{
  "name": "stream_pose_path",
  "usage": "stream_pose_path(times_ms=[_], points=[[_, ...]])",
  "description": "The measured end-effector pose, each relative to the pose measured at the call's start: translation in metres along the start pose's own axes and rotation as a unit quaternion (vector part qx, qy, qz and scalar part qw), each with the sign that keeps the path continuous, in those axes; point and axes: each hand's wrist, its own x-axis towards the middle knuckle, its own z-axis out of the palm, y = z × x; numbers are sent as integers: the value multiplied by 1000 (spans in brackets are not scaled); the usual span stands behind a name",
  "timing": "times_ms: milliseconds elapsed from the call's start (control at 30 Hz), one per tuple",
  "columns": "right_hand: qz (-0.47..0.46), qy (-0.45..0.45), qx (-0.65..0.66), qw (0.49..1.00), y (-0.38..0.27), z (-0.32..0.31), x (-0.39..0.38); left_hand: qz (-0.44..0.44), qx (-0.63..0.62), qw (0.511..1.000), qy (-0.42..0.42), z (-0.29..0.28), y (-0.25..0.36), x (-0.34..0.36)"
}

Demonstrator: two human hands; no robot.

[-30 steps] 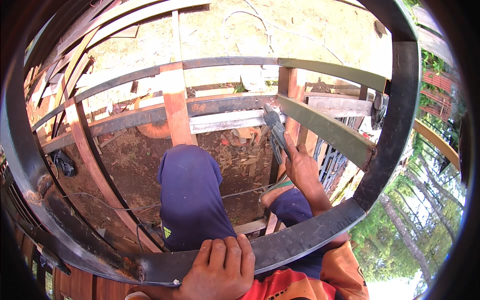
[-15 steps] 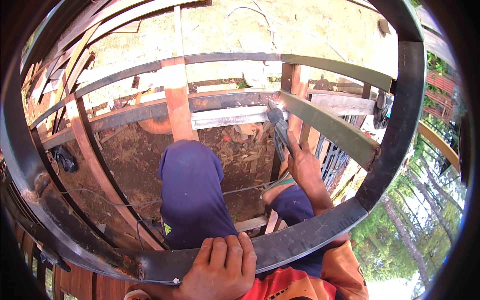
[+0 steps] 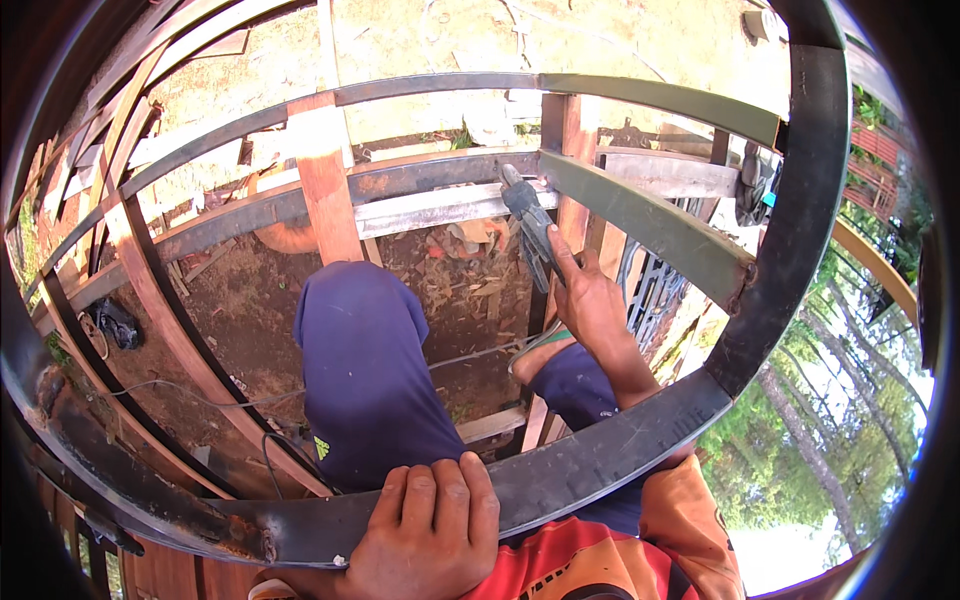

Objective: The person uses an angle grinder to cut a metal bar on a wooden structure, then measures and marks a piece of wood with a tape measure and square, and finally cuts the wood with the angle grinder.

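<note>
My right hand (image 3: 592, 305) is closed around a grey welding electrode holder (image 3: 530, 215), index finger laid along its top. The holder's tip points away from me, close to the corner where a dark, rust-marked steel bar (image 3: 420, 175) meets an olive-green steel bar (image 3: 650, 222). I cannot tell whether it touches the steel. Nearer to me, my left hand (image 3: 432, 525) wraps its fingers over the dark steel tube (image 3: 600, 470) that curves across the front. A whitish bar (image 3: 440, 210) lies just below the far joint.
Reddish wooden posts (image 3: 325, 180) stand among the steel bars. A thin cable (image 3: 215, 402) runs across behind my raised knee (image 3: 360, 370). Brown ground with scraps shows below the frame. Long planks (image 3: 130, 90) lie at the far left; trees (image 3: 820, 420) stand at the right.
The whole scene has shifted a little left and up in the view. Both hands keep their hold, and the holder's tip stays near the same joint.
</note>
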Motion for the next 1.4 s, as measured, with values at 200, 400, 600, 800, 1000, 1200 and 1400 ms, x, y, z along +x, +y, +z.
stream_pose_path(times_ms=[200,400,600,800,1000,1200,1400], points=[[-6,11,-18,1000,8,5,1,2,-2,1000,2,0,-1,0],[3,-6,5,1000,6,-1,5,2,3,1000,9,-1,-1,1],[-5,7,3,1000,8,1,6,3,6,1000,13,0,-1,0],[-14,15,-6,1000,15,6,4,2,14,1000,13,1,0,-1],[-11,15,-4,1000,13,6,4,3,10,1000,6,2,0,-3],[-13,24,-22,999,13,6,4,3,9,1000,5,2,0,-3],[-8,12,-19,1000,15,6,5,3,11,1000,8,1,0,-2]])
